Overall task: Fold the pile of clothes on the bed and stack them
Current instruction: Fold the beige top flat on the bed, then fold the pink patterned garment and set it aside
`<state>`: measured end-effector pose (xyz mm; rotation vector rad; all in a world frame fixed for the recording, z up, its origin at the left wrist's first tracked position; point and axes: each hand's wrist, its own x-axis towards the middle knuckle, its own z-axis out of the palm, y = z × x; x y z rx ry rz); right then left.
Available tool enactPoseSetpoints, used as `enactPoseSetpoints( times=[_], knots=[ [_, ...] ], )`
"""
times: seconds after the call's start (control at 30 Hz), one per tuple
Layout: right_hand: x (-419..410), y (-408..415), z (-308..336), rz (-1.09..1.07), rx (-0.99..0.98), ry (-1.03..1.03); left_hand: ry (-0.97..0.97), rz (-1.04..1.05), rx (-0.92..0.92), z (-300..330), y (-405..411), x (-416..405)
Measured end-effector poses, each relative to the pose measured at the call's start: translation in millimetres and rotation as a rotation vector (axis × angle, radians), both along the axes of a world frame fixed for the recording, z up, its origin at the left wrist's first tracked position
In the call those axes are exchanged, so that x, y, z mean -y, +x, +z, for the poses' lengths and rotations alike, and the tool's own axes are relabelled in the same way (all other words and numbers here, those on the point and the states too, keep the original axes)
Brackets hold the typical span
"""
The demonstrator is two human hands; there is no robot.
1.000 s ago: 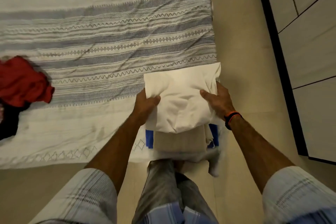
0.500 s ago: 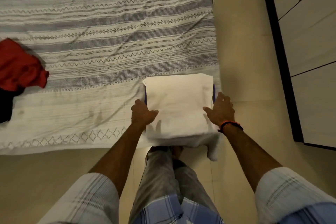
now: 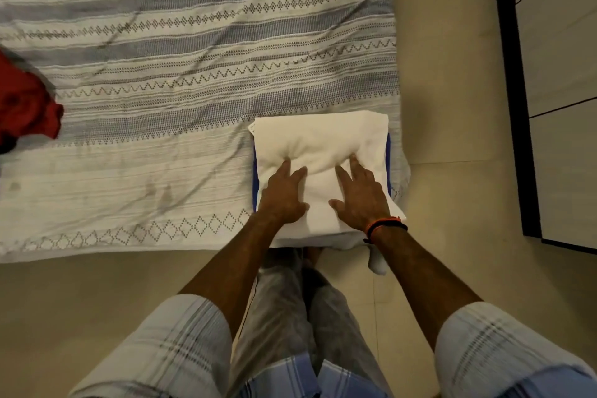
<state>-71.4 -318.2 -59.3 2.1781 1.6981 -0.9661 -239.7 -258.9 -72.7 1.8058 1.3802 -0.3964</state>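
Both hands, left hand (image 3: 282, 195) & right hand (image 3: 360, 200), lie flat w/ fingers spread, pressing the folded white cloth (image 3: 323, 142) atop the stack at the bed (image 3: 193, 42)'s near-right corner, gripping nothing. Next unfolded item, the red garment (image 3: 27, 107), sits at the left edge, so left hand is nearer.

A striped bedspread (image 3: 181, 52) in grey and white, woven with zigzag and diamond bands, covers the bed and lies creased. Along its near and right edges runs a beige tiled floor (image 3: 452, 171). To the right of the bedspread, across the strip of floor, stands a pale wardrobe (image 3: 562, 74) with a dark frame and thin dark panel lines.
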Motion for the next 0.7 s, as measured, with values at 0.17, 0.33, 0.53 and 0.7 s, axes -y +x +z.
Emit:
enactPoseSetpoints(
  times=[0.17,0.33,0.53,0.7],
  knots=[
    [-1,-1,5,-0.036,-0.023,0.013,-0.034,0.050,0.042,9,-4,-2],
    [-7,-7,33,-0.231,-0.210,0.136,-0.018,0.153,0.108,45,-16,-6],
    [-24,-36,90,-0.248,-0.353,0.303,0.048,0.294,0.166,107,-60,-7],
    [-46,-92,129,-0.184,-0.424,0.362,0.078,0.527,0.242,152,-128,-11]
  ],
)
